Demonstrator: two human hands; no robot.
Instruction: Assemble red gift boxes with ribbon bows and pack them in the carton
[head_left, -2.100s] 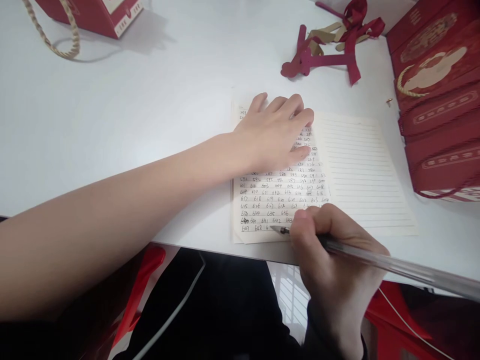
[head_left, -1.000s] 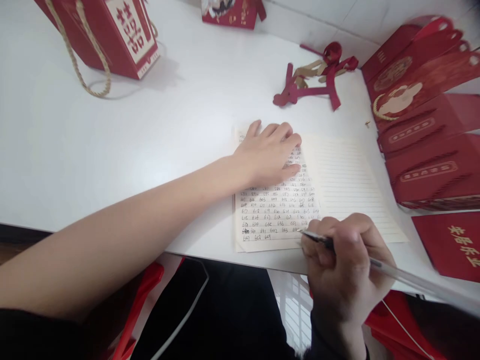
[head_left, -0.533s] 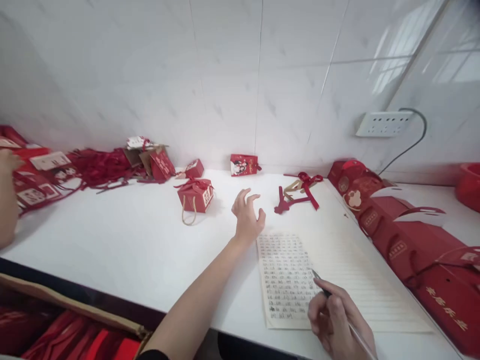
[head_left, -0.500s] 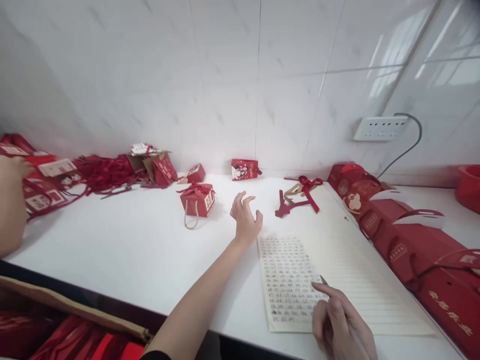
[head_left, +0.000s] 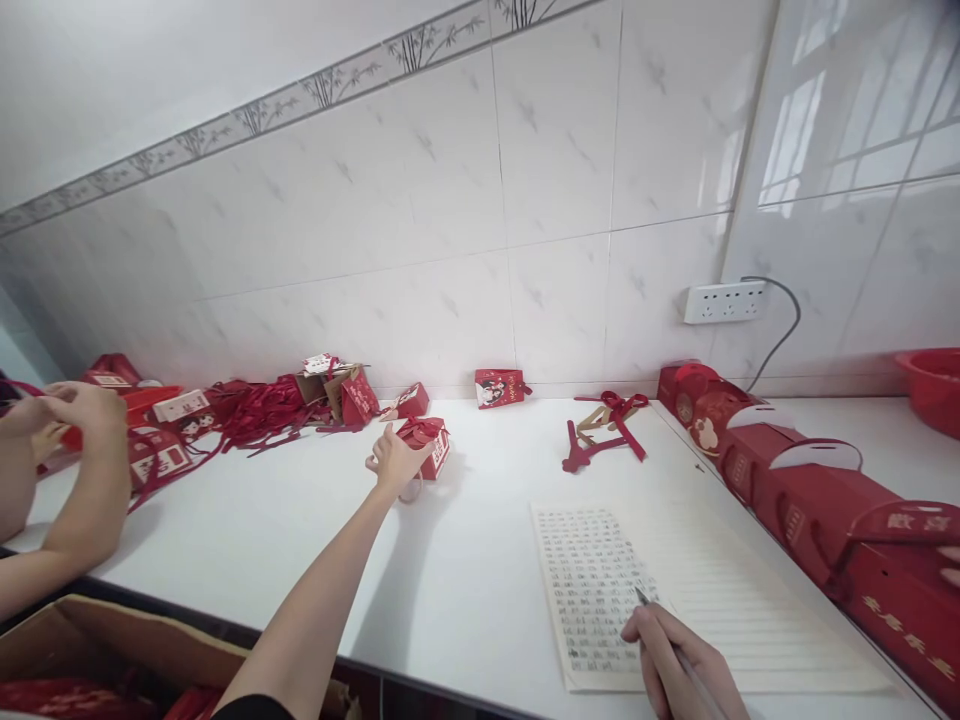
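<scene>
My left hand reaches over the front of a small red gift box with a ribbon bow on top and a pale label. Its thumb lies toward the right side and its fingers curl round the left, hiding part of the box. A cord handle hangs below the hand. In my right hand is a pen, its tip on a sheet of paper filled with rows of handwritten numbers. A lined page lies beside that sheet.
Another person's hands work at the left among red boxes and a pile of ribbons. Loose ribbons lie at the back. A row of red boxes lines the right. An open carton stands below the front edge.
My left hand has moved left from the table's middle onto the red gift box. My right hand keeps the pen at the paper. The view has tilted up and turned left.
</scene>
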